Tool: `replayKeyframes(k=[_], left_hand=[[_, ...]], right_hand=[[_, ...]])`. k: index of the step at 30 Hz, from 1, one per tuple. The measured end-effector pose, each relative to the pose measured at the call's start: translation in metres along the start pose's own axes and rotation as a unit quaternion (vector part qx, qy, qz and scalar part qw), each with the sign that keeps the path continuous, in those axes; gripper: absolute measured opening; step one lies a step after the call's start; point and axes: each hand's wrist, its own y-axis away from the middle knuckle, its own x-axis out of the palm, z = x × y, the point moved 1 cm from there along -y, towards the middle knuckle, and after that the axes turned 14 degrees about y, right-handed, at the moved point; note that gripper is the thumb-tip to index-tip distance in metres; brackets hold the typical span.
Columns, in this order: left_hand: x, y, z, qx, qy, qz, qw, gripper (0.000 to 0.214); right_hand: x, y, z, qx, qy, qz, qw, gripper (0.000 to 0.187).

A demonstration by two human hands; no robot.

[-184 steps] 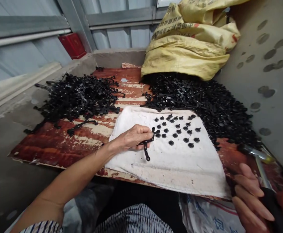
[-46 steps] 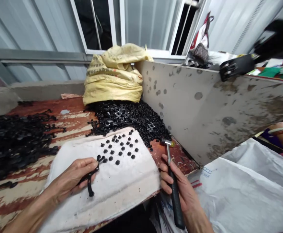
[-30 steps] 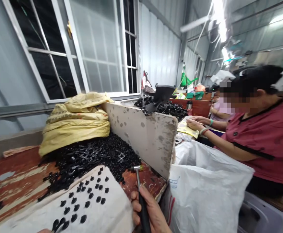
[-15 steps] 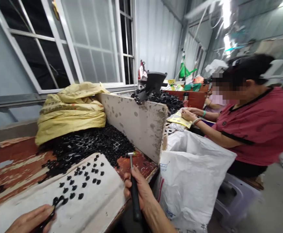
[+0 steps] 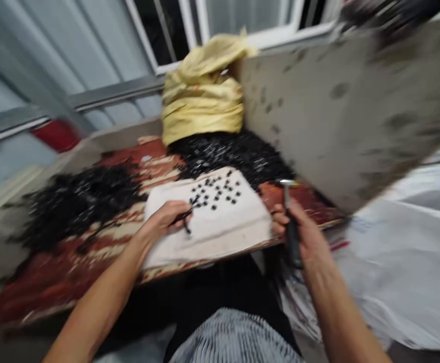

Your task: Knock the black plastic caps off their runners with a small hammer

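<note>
The view is blurred by motion. My left hand (image 5: 164, 222) rests over the near left part of a white cloth (image 5: 223, 232), gripping a black plastic runner piece (image 5: 184, 218) by its thin stem. Just beyond its fingertips, several small black studs (image 5: 214, 194) stand in loose rows on the cloth. My right hand (image 5: 297, 222) sits at the cloth's right edge, closed around the black handle of a small hammer (image 5: 293, 237). The hammer's metal head (image 5: 286, 182) points up and away, over the red board.
A peeling red-painted board (image 5: 61, 275) carries a heap of black plastic runners (image 5: 79, 204) on the left and a heap of black parts (image 5: 227, 151) behind the cloth. Behind these are a yellow sack (image 5: 202, 96) and a stained grey partition (image 5: 340, 111). A white sack (image 5: 397, 267) lies on the right.
The view has swung back from the right, and the co-worker has left the frame. My left hand has returned over the cloth with the black piece. The hammer remains in my right hand.
</note>
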Motion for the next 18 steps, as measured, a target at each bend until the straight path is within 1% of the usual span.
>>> replayKeyframes(k=[3,6,11,15,18], left_hand=[[-0.009,-0.012,0.008,-0.003,0.059,0.021,0.998,0.021],[-0.007,-0.011,0.008,-0.018,0.087,0.024,0.996,0.018],[-0.004,-0.006,0.006,-0.020,0.092,0.027,0.995,0.018],[-0.007,-0.007,0.008,-0.025,0.090,0.025,0.995,0.018],[-0.008,-0.011,0.009,-0.025,0.099,0.038,0.994,0.023]], right_hand=[[-0.003,-0.009,0.001,0.021,0.011,0.004,1.000,0.016],[-0.002,-0.005,0.002,0.019,0.028,-0.004,0.999,0.022],[0.004,0.002,0.003,-0.004,0.045,-0.028,0.999,0.030],[0.010,0.001,0.002,0.003,0.060,-0.038,0.997,0.037],[0.011,0.003,0.002,0.008,0.074,-0.047,0.996,0.046]])
